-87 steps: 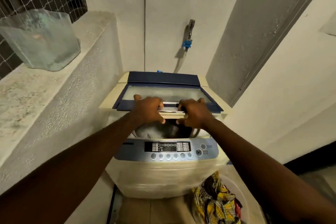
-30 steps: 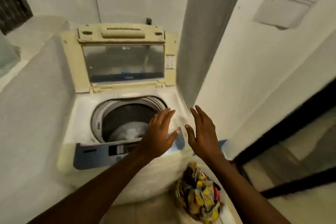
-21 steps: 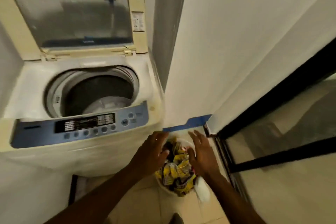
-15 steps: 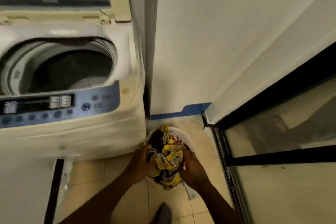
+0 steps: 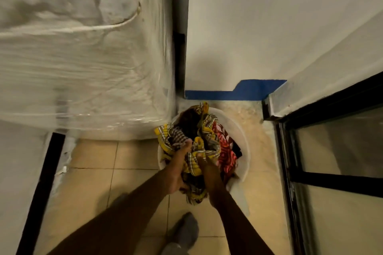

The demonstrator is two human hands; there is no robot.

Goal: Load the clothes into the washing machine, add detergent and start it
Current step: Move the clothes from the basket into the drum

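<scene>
Basin: wedged between washing machine and door frame. Left hand, right hand clutch clothes; earlier merely reaching; drum gone from view.

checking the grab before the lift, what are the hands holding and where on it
Both hands grip the yellow checked cloth on top of the pile in the white basin: left hand on its left side, right hand at its middle.

White round laundry tub on tiled floor, just beside the plastic-wrapped washing machine. Tub holds heaped clothes: yellow checked cloth, red patterned piece, dark items. Left hand and right hand both buried in the heap, fingers closed on yellow checked fabric. Grey-socked foot below. Blue skirting strip along wall.
</scene>
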